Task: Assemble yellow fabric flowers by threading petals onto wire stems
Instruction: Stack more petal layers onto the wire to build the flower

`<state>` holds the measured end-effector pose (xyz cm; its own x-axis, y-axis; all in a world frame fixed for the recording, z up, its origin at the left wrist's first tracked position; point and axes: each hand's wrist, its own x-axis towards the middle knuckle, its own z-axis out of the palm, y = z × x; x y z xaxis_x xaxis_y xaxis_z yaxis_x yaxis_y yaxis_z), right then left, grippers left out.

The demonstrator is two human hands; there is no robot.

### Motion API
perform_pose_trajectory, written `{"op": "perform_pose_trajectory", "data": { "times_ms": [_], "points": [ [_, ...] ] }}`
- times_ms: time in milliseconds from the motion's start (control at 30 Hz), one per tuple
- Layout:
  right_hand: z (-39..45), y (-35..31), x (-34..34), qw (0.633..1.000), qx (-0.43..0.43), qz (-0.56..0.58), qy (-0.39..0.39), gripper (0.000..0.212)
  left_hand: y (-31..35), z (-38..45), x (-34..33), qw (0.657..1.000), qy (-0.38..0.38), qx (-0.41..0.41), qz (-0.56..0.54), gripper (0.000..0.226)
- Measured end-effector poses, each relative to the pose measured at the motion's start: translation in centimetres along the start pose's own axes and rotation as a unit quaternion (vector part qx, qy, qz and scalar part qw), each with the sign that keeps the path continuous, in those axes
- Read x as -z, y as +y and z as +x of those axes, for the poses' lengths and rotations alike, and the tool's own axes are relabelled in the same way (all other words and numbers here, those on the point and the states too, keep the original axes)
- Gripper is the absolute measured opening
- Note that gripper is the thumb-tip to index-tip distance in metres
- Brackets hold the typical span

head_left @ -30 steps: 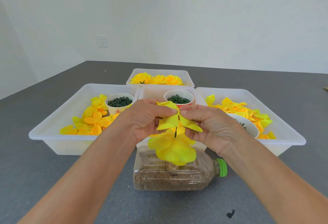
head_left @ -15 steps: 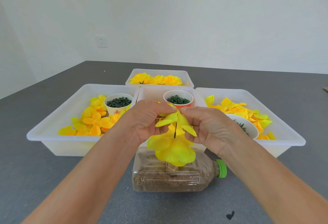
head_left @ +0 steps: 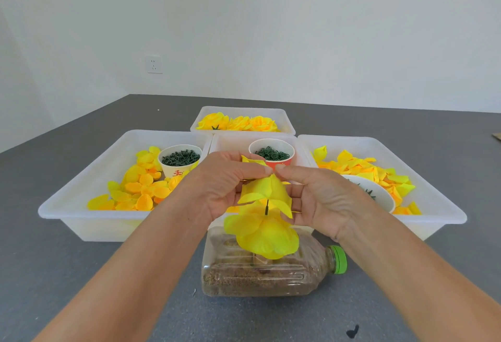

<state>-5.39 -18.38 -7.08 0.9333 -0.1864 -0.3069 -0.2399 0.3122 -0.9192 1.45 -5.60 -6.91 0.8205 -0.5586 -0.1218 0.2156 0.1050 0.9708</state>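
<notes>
A yellow fabric petal piece (head_left: 267,191) is pinched at its top between my left hand (head_left: 229,183) and my right hand (head_left: 315,196), fingertips meeting above it. Below it a dark green stem tip (head_left: 266,207) pokes up out of a half-built yellow flower (head_left: 264,236). The flower stands on a clear plastic bottle (head_left: 260,274) with brown filling and a green cap, lying on its side. The petal piece hangs just over the stem tip.
Three white trays sit behind: the left tray (head_left: 81,206) with orange-yellow petals and a cup of green parts (head_left: 179,161), the middle tray with a red cup (head_left: 272,153), the right tray (head_left: 433,206) with petals and a bowl. A far tray (head_left: 244,122) holds finished flowers.
Both hands have lowered the petal piece towards the stem tip and folded it closer together. The flower and bottle have stayed in place.
</notes>
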Motion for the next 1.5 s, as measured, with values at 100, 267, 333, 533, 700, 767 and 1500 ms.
{"op": "perform_pose_trajectory", "data": {
  "times_ms": [100, 267, 333, 533, 700, 767, 1500],
  "points": [
    [0.0, -0.2, 0.1, 1.000, 0.007, 0.022, -0.003, 0.004, 0.1, -0.1, 0.1, 1.000, -0.010, 0.000, 0.004, 0.011],
    [0.1, 0.0, 0.3, 1.000, 0.000, 0.027, -0.004, 0.014, 0.0, -0.1, 0.4, 1.000, -0.027, -0.015, -0.001, 0.023],
    [0.2, 0.1, 0.2, 1.000, -0.004, 0.016, -0.007, 0.019, 0.0, -0.1, 0.6, 0.999, -0.034, -0.022, 0.002, 0.031],
    [0.2, -0.3, 0.2, 0.999, 0.005, 0.044, -0.025, 0.024, 0.0, -0.2, 0.6, 0.999, -0.031, -0.032, 0.022, 0.045],
    [0.0, -0.5, 0.4, 1.000, 0.002, 0.001, -0.027, 0.018, 0.0, -0.2, 0.7, 0.999, -0.011, -0.035, 0.032, 0.036],
    [-0.1, -0.7, 0.4, 0.999, 0.002, -0.008, -0.039, 0.019, 0.1, -0.2, 0.7, 0.999, -0.008, -0.036, 0.036, 0.035],
    [0.1, -0.2, 0.7, 0.999, 0.011, -0.020, -0.037, 0.024, 0.4, -0.4, 1.0, 0.999, -0.037, 0.015, 0.022, 0.047]
  ]
}}
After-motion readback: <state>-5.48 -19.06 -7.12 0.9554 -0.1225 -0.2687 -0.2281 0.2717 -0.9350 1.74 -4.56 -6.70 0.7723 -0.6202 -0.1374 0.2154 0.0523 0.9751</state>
